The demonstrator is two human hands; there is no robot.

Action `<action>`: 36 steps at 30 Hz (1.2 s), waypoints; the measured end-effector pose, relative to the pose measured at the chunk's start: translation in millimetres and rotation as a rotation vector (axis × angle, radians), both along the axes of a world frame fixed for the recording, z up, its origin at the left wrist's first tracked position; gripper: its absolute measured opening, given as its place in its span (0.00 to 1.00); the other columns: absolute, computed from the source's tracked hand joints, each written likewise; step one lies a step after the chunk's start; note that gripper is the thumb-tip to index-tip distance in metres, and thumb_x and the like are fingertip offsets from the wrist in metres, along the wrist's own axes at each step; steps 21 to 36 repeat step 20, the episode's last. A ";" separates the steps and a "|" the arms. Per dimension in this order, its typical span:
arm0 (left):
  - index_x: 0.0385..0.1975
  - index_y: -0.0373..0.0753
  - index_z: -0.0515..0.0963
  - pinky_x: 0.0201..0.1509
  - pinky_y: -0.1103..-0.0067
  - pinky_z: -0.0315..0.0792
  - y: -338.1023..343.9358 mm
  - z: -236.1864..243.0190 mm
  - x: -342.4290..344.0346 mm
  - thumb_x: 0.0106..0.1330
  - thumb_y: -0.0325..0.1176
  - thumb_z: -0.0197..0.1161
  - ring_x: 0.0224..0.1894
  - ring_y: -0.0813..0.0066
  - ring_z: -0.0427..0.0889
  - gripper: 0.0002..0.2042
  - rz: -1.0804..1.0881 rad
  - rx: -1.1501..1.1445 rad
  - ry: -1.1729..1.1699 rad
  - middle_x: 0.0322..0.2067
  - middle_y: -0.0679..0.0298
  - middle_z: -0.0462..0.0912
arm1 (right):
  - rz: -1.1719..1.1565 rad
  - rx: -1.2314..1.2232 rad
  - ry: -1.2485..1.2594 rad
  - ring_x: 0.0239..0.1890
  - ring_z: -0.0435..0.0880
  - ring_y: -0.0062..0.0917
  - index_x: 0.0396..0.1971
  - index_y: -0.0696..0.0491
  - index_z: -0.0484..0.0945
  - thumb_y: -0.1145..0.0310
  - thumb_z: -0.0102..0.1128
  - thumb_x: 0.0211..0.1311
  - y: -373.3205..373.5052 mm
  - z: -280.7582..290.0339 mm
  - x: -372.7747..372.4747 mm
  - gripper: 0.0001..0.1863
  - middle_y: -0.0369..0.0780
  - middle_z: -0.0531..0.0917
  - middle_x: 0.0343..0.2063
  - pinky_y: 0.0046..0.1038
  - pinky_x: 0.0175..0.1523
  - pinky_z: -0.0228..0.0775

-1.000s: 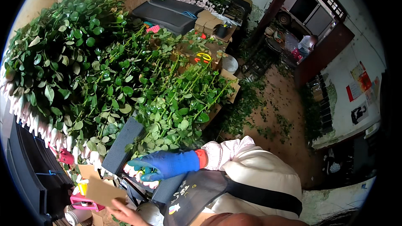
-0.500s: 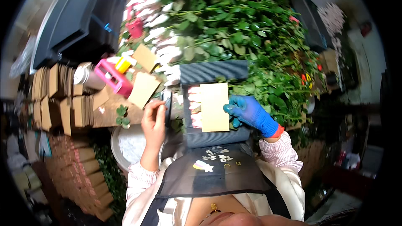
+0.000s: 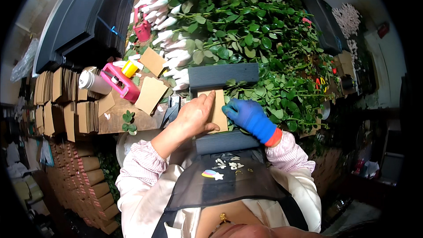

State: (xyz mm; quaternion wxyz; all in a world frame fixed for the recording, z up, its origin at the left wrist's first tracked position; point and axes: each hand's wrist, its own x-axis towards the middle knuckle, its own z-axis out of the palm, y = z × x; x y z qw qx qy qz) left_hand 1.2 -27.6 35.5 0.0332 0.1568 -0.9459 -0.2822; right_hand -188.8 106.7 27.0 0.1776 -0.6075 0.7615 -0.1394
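Observation:
A tan cardboard piece (image 3: 219,112) lies across the bundle of pale flower heads, which it and my hands now hide. My bare left hand (image 3: 196,113) rests flat on its left part, fingers stretched out. At the card's right edge, my blue-gloved right hand (image 3: 246,115) has its fingers drawn together on it. Underneath is a dark corrugated sheet, with its far flap (image 3: 224,76) beyond the card and its near flap (image 3: 227,142) against my apron. A dark, silver-topped stapler (image 3: 172,108) sits just left of my left hand.
Leafy green stems (image 3: 260,39) cover the table ahead, with white-wrapped flower heads (image 3: 154,4) along their left side. Loose cards (image 3: 151,95), a pink-handled tool (image 3: 121,83) and a white bottle (image 3: 94,82) lie left. Black sheets (image 3: 88,22) are stacked behind cardboard stacks (image 3: 75,117).
My left hand has come right from beside the stapler onto the cardboard piece. The card has shifted left over the flower heads, and my gloved right hand has moved left with it.

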 end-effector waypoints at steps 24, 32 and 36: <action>0.72 0.41 0.53 0.57 0.63 0.76 -67.5 -70.8 -26.6 0.60 0.56 0.71 0.56 0.47 0.82 0.47 0.225 0.334 -0.401 0.57 0.48 0.80 | 0.200 -0.643 0.019 0.72 0.62 0.46 0.73 0.45 0.62 0.54 0.59 0.69 39.4 6.5 31.3 0.35 0.47 0.58 0.75 0.51 0.70 0.59; 0.72 0.41 0.53 0.57 0.63 0.76 -67.5 -70.8 -26.6 0.60 0.56 0.71 0.56 0.47 0.82 0.47 0.225 0.334 -0.401 0.57 0.48 0.80 | 0.200 -0.643 0.019 0.72 0.62 0.46 0.73 0.45 0.62 0.54 0.59 0.69 39.4 6.5 31.3 0.35 0.47 0.58 0.75 0.51 0.70 0.59; 0.72 0.41 0.53 0.57 0.63 0.76 -67.5 -70.8 -26.6 0.60 0.56 0.71 0.56 0.47 0.82 0.47 0.225 0.334 -0.401 0.57 0.48 0.80 | 0.200 -0.643 0.019 0.72 0.62 0.46 0.73 0.45 0.62 0.54 0.59 0.69 39.4 6.5 31.3 0.35 0.47 0.58 0.75 0.51 0.70 0.59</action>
